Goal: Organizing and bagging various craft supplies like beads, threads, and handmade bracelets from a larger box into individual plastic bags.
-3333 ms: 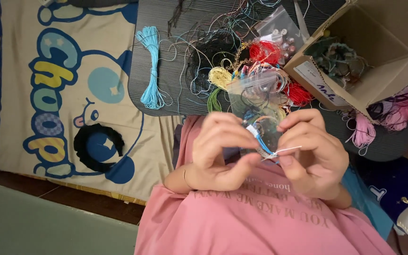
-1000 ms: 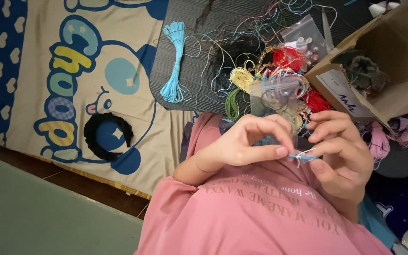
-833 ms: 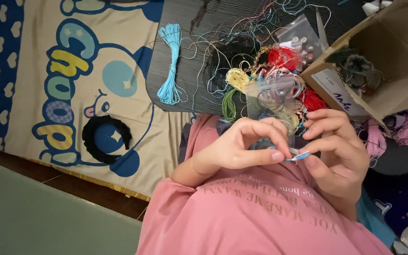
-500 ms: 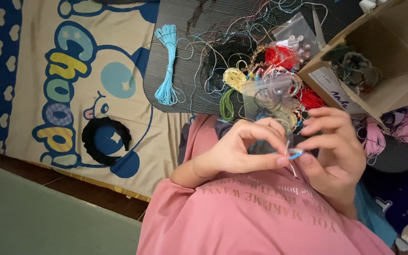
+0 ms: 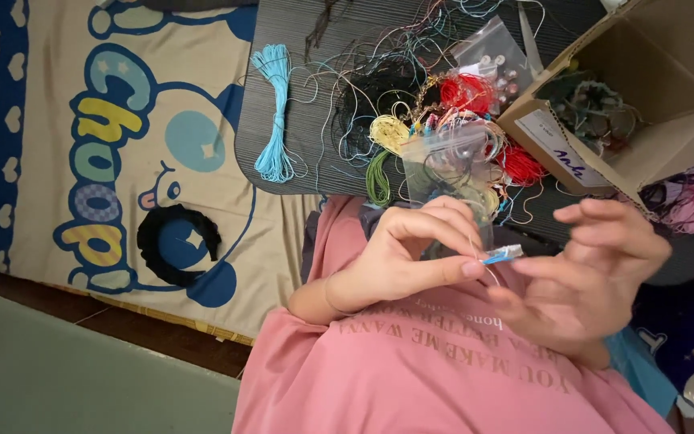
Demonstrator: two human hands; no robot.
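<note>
Just right of frame centre I see the left hand [image 5: 399,261] pinching a small blue piece [image 5: 502,255], its long axis running rightward toward the loose-fingered, empty right hand [image 5: 584,281] just beside it.

Both hands are raised close together in front of the chest. The left hand [image 5: 399,257] has its wrist bent and its fingers curled inward, thumb and forefinger pinched tight at their tips. The right hand [image 5: 584,277] is held just beside it with the palm turned toward the left, fingers loosely spread and slightly blurred, fingertips near the left thumb.
</note>
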